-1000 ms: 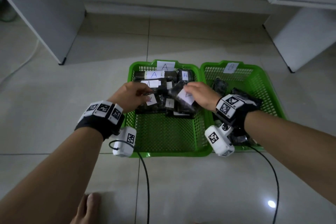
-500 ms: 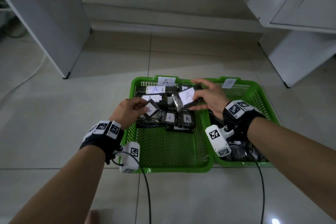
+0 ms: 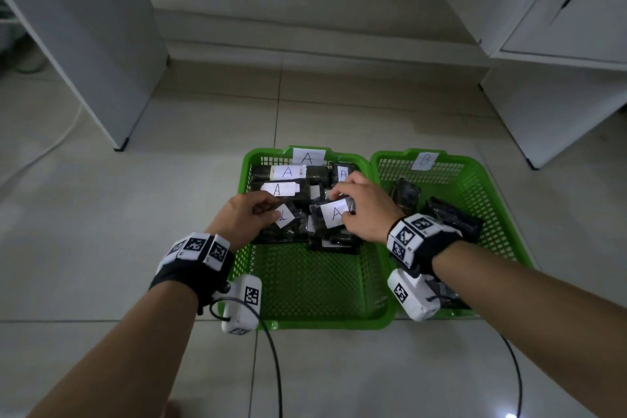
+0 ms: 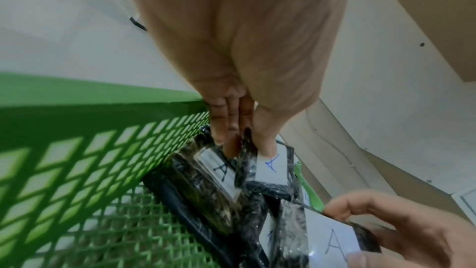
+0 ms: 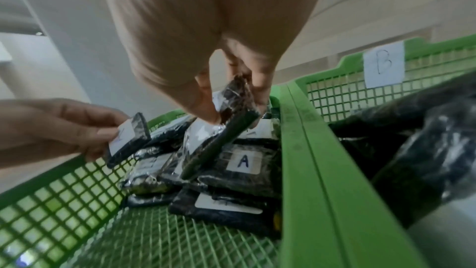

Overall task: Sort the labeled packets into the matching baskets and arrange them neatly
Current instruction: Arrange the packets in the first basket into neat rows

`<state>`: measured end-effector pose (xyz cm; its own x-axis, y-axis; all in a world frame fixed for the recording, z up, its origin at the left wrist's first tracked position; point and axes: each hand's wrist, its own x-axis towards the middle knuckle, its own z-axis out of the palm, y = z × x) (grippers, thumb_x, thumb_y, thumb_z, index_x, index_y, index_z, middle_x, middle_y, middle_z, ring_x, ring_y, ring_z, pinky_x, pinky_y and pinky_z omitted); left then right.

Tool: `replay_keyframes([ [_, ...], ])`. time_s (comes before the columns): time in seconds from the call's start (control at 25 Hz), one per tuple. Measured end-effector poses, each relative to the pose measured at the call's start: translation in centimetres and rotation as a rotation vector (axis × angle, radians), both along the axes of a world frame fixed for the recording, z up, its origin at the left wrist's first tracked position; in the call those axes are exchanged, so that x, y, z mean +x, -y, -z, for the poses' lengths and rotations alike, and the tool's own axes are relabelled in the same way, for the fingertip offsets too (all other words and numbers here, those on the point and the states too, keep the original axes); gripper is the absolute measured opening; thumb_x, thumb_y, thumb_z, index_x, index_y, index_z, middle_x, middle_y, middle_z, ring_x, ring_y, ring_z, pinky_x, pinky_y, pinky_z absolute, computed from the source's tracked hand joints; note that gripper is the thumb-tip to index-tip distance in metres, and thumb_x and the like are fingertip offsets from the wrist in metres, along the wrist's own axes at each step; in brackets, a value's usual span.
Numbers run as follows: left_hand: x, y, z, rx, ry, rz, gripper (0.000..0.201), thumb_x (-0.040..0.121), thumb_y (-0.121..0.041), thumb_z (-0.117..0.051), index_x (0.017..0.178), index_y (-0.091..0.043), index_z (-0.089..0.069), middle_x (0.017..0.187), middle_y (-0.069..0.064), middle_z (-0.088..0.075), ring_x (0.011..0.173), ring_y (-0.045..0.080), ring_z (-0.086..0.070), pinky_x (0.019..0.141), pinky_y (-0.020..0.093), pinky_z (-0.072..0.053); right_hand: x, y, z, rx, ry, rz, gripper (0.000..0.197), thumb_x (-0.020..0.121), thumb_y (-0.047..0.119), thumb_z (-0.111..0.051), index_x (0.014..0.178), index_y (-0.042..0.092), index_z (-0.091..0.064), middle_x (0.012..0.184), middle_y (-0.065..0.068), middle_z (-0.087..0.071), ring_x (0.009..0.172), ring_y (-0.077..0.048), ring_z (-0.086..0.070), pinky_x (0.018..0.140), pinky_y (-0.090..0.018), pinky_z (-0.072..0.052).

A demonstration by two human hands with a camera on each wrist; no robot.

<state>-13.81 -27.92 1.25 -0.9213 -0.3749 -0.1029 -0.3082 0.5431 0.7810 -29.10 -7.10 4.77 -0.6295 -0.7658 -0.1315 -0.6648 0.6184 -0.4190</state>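
Note:
Two green baskets stand side by side on the floor: basket A [image 3: 251, 163] on the left, basket B [image 3: 475, 176] on the right, each with a paper letter tag on its far rim. Several dark packets with white A labels [image 3: 286, 172] lie in the far half of basket A. My left hand [image 3: 247, 214] pinches a small A packet [image 3: 288, 215] over the pile; the same packet [image 4: 268, 167] shows in the left wrist view. My right hand [image 3: 363, 207] pinches another A packet [image 3: 334, 214] tilted above the pile, the packet [image 5: 231, 109] edge-on in the right wrist view.
Dark unlabeled-looking packets [image 3: 451, 217] lie in basket B. White cabinets [image 3: 78, 44] stand at the left and at the right [image 3: 559, 44] of the tiled floor. Black cables [image 3: 274, 366] trail from both wrist cameras toward me.
My right hand has come down and back toward me with its A packet, from above the far rim to just over the pile. My left hand still holds its packet, slightly farther in.

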Motion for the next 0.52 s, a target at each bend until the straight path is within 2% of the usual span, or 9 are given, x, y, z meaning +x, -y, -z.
replay_keyframes([
  [0.08,-0.4,-0.3,-0.1,0.031,-0.008,-0.016,0.015,0.091,-0.023,-0.069,0.104,-0.016,-0.071,0.090,-0.002,-0.072,0.084,0.013,-0.068,0.071,0.022,-0.052,0.1,-0.1,0.4,0.024,-0.050,-0.048,0.042,0.080,0.018,-0.072,0.121,0.023,-0.063,0.117,0.005,-0.043,0.088,-0.015,-0.055,0.073,-0.030,-0.049],
  [0.16,-0.9,-0.5,-0.1,0.065,-0.017,-0.060,0.015,0.091,-0.021,-0.069,0.104,-0.014,-0.071,0.091,-0.001,-0.073,0.085,0.016,-0.070,0.077,0.030,-0.056,0.0,-0.2,0.8,0.043,-0.065,-0.091,0.057,0.074,0.027,-0.082,0.126,0.021,-0.061,0.122,0.004,-0.039,0.095,-0.014,-0.051,0.075,-0.031,-0.053],
  [0.24,-1.3,-0.7,-0.1,0.061,0.010,-0.062,0.014,0.091,-0.022,-0.068,0.102,-0.013,-0.070,0.091,-0.002,-0.071,0.083,0.015,-0.068,0.072,0.027,-0.055,-0.3,-0.4,0.9,0.098,-0.089,-0.121,0.065,0.071,0.026,-0.087,0.130,0.021,-0.059,0.119,0.004,-0.039,0.100,-0.013,-0.047,0.080,-0.033,-0.055],
  [0.32,-1.5,-0.9,-0.3,0.038,0.053,-0.039,0.012,0.092,-0.022,-0.067,0.101,-0.014,-0.069,0.090,-0.005,-0.069,0.080,0.010,-0.066,0.066,0.019,-0.050,-0.5,-0.4,0.9,0.187,-0.240,-0.171,0.066,0.070,0.037,-0.086,0.128,0.023,-0.059,0.114,0.006,-0.047,0.104,-0.014,-0.044,0.091,-0.034,-0.049],
  [0.4,-1.7,-0.9,-0.4,0.052,0.043,-0.058,0.011,0.092,-0.022,-0.067,0.100,-0.014,-0.069,0.091,-0.003,-0.070,0.079,0.010,-0.067,0.067,0.021,-0.052,-0.3,-0.2,0.9,0.283,-0.383,-0.203,0.067,0.068,0.054,-0.082,0.124,0.025,-0.059,0.111,0.008,-0.055,0.107,-0.015,-0.042,0.098,-0.034,-0.040],
  [0.52,-2.0,-1.0,-0.5,0.083,0.003,-0.051,0.009,0.092,-0.021,-0.067,0.099,-0.015,-0.068,0.090,0.000,-0.073,0.073,0.012,-0.070,0.068,0.029,-0.059,-0.1,0.2,1.2,0.371,-0.377,-0.194,0.082,0.063,0.069,-0.080,0.126,0.021,-0.055,0.116,0.004,-0.058,0.109,-0.018,-0.044,0.099,-0.035,-0.039],
])
